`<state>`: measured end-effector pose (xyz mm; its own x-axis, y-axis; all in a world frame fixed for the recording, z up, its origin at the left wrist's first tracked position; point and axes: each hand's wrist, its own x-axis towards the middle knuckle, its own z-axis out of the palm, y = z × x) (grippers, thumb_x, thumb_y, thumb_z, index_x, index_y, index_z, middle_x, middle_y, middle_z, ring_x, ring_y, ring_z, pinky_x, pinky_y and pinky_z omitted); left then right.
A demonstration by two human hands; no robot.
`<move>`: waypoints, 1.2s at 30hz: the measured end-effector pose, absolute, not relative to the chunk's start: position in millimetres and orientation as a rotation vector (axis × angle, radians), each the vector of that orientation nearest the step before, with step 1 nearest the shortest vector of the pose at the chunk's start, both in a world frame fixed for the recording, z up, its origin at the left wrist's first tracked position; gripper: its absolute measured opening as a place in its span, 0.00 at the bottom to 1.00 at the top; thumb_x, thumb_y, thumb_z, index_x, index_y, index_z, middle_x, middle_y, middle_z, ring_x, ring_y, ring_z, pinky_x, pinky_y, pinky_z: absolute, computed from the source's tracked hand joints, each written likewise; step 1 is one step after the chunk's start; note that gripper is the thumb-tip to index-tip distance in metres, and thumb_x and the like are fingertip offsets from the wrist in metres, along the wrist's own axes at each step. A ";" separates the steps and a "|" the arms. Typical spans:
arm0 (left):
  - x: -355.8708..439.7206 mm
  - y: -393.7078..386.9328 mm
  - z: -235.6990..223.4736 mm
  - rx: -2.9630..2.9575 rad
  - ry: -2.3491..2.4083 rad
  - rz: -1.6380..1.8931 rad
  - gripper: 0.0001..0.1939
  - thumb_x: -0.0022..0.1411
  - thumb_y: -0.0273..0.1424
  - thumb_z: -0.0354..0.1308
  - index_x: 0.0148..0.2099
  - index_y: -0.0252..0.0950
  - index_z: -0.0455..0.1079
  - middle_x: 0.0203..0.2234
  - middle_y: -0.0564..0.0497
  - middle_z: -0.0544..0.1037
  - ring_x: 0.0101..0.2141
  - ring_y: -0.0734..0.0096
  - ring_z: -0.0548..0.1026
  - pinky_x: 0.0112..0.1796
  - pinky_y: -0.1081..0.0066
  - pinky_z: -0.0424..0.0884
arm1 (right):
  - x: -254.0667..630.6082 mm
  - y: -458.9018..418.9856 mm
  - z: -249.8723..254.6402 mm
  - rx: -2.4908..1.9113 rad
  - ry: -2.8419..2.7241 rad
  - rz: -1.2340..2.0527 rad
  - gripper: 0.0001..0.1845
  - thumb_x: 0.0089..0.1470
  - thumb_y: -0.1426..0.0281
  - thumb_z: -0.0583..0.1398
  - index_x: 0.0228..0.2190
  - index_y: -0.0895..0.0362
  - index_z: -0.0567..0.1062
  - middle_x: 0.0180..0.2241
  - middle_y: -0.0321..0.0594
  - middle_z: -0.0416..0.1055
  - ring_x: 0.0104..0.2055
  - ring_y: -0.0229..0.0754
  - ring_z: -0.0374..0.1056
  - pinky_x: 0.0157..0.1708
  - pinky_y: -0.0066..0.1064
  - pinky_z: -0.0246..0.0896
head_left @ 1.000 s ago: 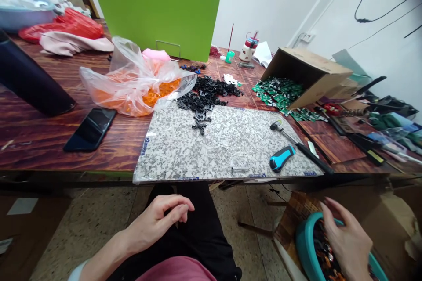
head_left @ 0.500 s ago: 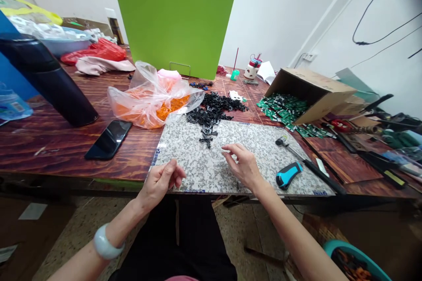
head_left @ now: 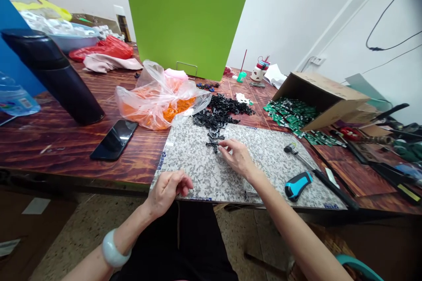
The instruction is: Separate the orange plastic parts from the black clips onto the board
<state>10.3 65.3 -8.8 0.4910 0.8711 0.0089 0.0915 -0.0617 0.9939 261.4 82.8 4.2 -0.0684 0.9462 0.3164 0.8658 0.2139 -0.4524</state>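
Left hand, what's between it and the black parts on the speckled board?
Only a bare stretch of the speckled board lies between the left hand and the nearest black parts, as the head view shows.

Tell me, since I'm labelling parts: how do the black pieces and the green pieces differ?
The black pieces lie unboxed in a heap; the green pieces spill from a cardboard box. The right hand is at the black pieces, away from the green ones. Both lie loose.
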 end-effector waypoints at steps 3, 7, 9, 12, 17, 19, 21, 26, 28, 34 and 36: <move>9.0 64.2 -10.6 1.537 0.856 0.787 0.26 0.65 0.38 0.41 0.25 0.31 0.72 0.15 0.51 0.72 0.20 0.73 0.68 0.25 0.74 0.64 | 255.4 86.0 2.6 -1.692 -2.004 0.202 0.10 0.55 0.64 0.59 0.38 0.56 0.75 0.32 0.40 0.70 0.31 0.39 0.66 0.34 0.30 0.59; 8.3 62.4 -11.4 1.604 0.836 0.785 0.26 0.67 0.38 0.40 0.27 0.31 0.72 0.17 0.51 0.72 0.21 0.72 0.69 0.26 0.74 0.65 | 250.8 87.5 -1.2 -1.716 -2.053 0.192 0.09 0.53 0.65 0.62 0.36 0.55 0.75 0.32 0.39 0.70 0.33 0.41 0.66 0.35 0.30 0.59; 8.9 61.7 -11.1 1.653 0.817 0.799 0.24 0.68 0.38 0.40 0.30 0.31 0.72 0.19 0.50 0.73 0.23 0.72 0.70 0.27 0.74 0.66 | 247.0 86.6 -3.0 -1.711 -2.065 0.182 0.06 0.56 0.68 0.59 0.34 0.55 0.75 0.33 0.41 0.70 0.36 0.42 0.66 0.37 0.31 0.59; 11.2 61.3 -8.6 1.740 0.801 0.826 0.21 0.68 0.37 0.41 0.38 0.32 0.73 0.24 0.49 0.75 0.26 0.70 0.72 0.30 0.73 0.68 | 238.6 82.0 -2.8 -1.688 -2.065 0.190 0.08 0.59 0.70 0.56 0.32 0.56 0.74 0.32 0.42 0.71 0.37 0.42 0.67 0.38 0.31 0.59; 15.2 60.1 -3.9 1.836 0.818 0.830 0.17 0.67 0.35 0.44 0.40 0.33 0.72 0.26 0.50 0.76 0.29 0.69 0.73 0.33 0.73 0.69 | 230.0 80.8 7.6 -1.680 -2.033 0.238 0.11 0.62 0.68 0.52 0.34 0.56 0.74 0.32 0.41 0.72 0.36 0.41 0.67 0.38 0.30 0.59; 15.8 59.7 -4.3 1.827 0.820 0.837 0.17 0.67 0.35 0.43 0.40 0.33 0.72 0.26 0.50 0.76 0.28 0.70 0.73 0.33 0.73 0.69 | 230.0 88.0 12.0 -1.694 -2.020 0.254 0.10 0.61 0.69 0.53 0.39 0.55 0.73 0.38 0.44 0.70 0.42 0.44 0.66 0.41 0.32 0.58; 16.0 59.7 -5.8 1.812 0.818 0.846 0.18 0.68 0.35 0.43 0.40 0.32 0.72 0.26 0.50 0.76 0.28 0.70 0.73 0.32 0.73 0.69 | 229.5 97.6 14.4 -1.699 -2.019 0.300 0.11 0.58 0.71 0.56 0.42 0.53 0.73 0.41 0.44 0.69 0.45 0.46 0.64 0.42 0.33 0.57; 14.8 60.9 -7.6 1.788 0.815 0.837 0.19 0.68 0.36 0.43 0.40 0.32 0.73 0.26 0.49 0.76 0.28 0.69 0.74 0.31 0.73 0.70 | 224.4 110.5 13.0 -1.658 -1.948 0.502 0.06 0.49 0.77 0.61 0.31 0.56 0.76 0.31 0.41 0.70 0.37 0.44 0.67 0.39 0.33 0.59; 14.7 61.1 -7.0 1.777 0.838 0.829 0.19 0.68 0.37 0.43 0.41 0.32 0.73 0.26 0.49 0.76 0.28 0.70 0.74 0.31 0.73 0.69 | 223.0 106.5 12.0 -1.626 -1.859 0.589 0.03 0.49 0.76 0.61 0.28 0.58 0.75 0.27 0.40 0.70 0.33 0.42 0.67 0.37 0.33 0.60; 17.8 63.3 -4.4 1.696 0.946 0.799 0.19 0.66 0.39 0.48 0.51 0.34 0.70 0.34 0.48 0.79 0.31 0.69 0.74 0.31 0.74 0.68 | 214.9 70.2 14.6 -1.486 -1.505 0.897 0.14 0.53 0.60 0.58 0.35 0.59 0.68 0.23 0.34 0.69 0.23 0.36 0.68 0.21 0.27 0.63; 19.2 64.5 -2.8 1.660 0.974 0.778 0.20 0.65 0.40 0.49 0.53 0.34 0.69 0.36 0.48 0.80 0.28 0.71 0.73 0.31 0.73 0.68 | 207.9 57.2 16.1 -1.422 -1.367 0.975 0.16 0.53 0.57 0.58 0.35 0.58 0.66 0.24 0.34 0.70 0.23 0.36 0.69 0.21 0.27 0.65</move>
